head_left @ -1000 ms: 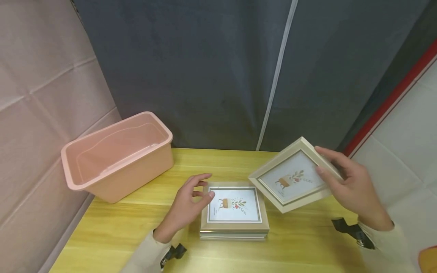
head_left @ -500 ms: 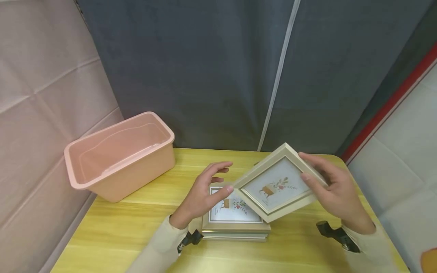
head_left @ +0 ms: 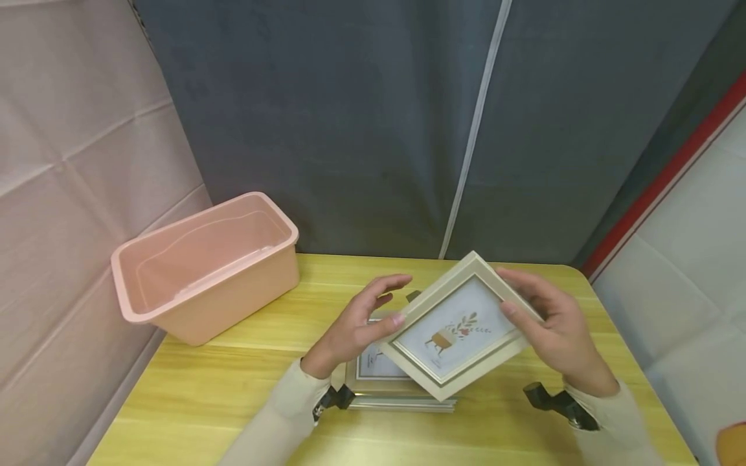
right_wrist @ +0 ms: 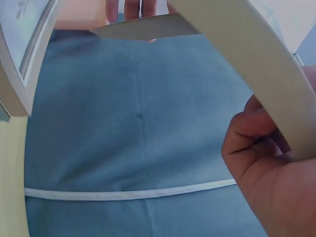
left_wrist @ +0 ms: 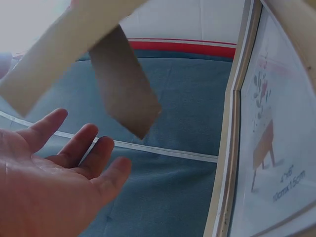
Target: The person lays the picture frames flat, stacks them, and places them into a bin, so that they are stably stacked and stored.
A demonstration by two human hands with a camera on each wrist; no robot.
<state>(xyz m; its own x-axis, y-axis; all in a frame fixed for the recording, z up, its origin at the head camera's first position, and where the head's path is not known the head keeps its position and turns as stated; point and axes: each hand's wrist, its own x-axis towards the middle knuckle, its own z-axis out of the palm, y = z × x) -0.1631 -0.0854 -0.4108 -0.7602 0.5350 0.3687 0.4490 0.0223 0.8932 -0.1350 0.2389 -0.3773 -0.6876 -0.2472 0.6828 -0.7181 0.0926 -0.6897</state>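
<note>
My right hand (head_left: 553, 333) grips the right edge of a cream picture frame (head_left: 451, 330), thumb on its front, holding it tilted above the table. A flat easel stand (left_wrist: 126, 86) juts from its back in the left wrist view. My left hand (head_left: 355, 327) is by the frame's left corner, fingers spread and loosely bent; in the left wrist view a gap shows between its fingers and the frame. Whether its thumb touches the corner I cannot tell. Below lies a stack of similar frames (head_left: 384, 387), partly hidden by the held frame and left hand.
A pink plastic bin (head_left: 227, 291) stands at the back left of the yellow wood-grain table (head_left: 233, 388). A dark grey curtain (head_left: 326, 129) closes off the back. At the lower right edge, an orange object (head_left: 731, 445) is only partly visible.
My right hand has brought the held frame leftward and slightly down, over the stack. My left hand has moved right and up, to the frame's left corner.
</note>
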